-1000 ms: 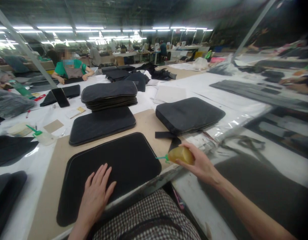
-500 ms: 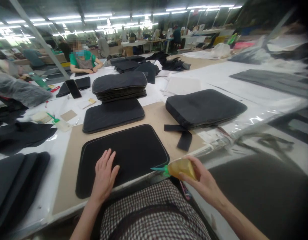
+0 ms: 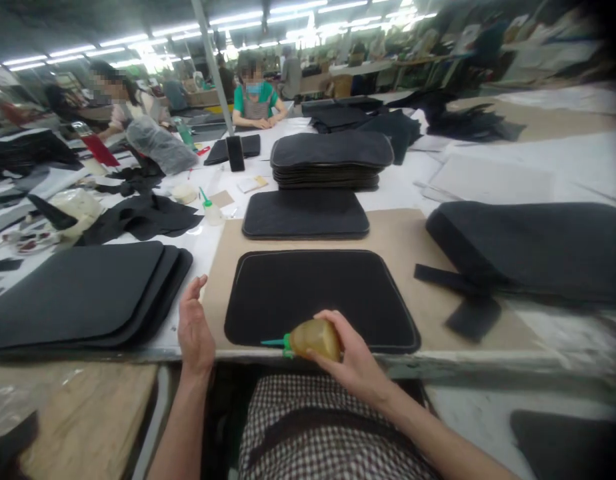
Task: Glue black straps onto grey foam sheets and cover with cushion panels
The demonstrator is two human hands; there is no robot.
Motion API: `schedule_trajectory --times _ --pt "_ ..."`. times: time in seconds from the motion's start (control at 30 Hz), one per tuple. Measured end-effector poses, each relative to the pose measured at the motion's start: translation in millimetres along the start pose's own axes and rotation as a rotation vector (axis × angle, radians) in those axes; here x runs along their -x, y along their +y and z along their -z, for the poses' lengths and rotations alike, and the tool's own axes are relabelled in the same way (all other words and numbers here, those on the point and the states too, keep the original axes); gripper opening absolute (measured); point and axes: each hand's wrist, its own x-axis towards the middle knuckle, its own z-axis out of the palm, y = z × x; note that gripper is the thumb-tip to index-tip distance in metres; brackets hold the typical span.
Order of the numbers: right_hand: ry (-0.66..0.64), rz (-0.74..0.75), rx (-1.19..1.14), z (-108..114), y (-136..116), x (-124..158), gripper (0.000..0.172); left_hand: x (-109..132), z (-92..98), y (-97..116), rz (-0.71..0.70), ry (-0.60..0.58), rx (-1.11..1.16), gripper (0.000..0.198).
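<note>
The right hand (image 3: 345,353) is wrapped around a yellowish squeeze bottle (image 3: 315,340), tipped on its side above the near edge of a black panel (image 3: 318,293), its green nozzle (image 3: 273,343) pointing left along that edge; whether the tip touches cannot be told. The left hand (image 3: 195,327) is spread loosely, fingers uncurled and palm turned inward, just left of the panel; whether it touches the worktop (image 3: 408,183) is unclear. The panel lies flat on a brown sheet (image 3: 218,300), at the front of the worktop. Just behind it is a low stack of dark pads (image 3: 305,213), with a taller stack (image 3: 333,150) beyond. Larger black sheets (image 3: 73,293) overlap on the left; on the right, two black strips (image 3: 473,320) lie beside a thick dark pile (image 3: 538,240). Farther back stand a smaller bottle (image 3: 213,213) and a phone (image 3: 235,153), and a person in green sleeves (image 3: 258,107) sits across.
</note>
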Motion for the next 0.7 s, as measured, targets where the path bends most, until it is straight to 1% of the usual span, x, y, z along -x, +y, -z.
schedule_trajectory --times 0.1,0.2,0.3,0.43,0.53,0.6,0.63,0.7 --pt "-0.048 0.070 -0.016 -26 -10 -22 0.046 2 26.6 -6 0.084 0.103 -0.027 0.052" --pt "-0.083 0.112 -0.024 -46 -19 -43 0.046 8 43.9 -15 0.136 0.157 -0.037 0.054" --pt "-0.064 0.167 -0.004 -60 -25 -61 0.046 15 53.1 -21 0.145 0.169 -0.032 0.053" --pt "0.010 0.260 0.049 -72 -24 -75 0.049 21 56.1 -24 0.204 0.178 -0.040 0.052" --pt "0.018 0.279 0.071 -74 -25 -76 0.051 20 52.4 -22 0.230 0.167 -0.050 0.052" --pt "-0.017 0.242 0.046 -67 -30 -72 0.052 19 48.4 -19 0.237 0.162 -0.051 0.053" --pt "-0.040 0.196 0.011 -60 -33 -69 0.052 18 46.7 -17 0.243 0.164 -0.052 0.052" --pt "-0.138 0.044 -0.143 -42 -37 -62 0.049 19 44.8 -18 0.246 0.166 -0.033 0.050"
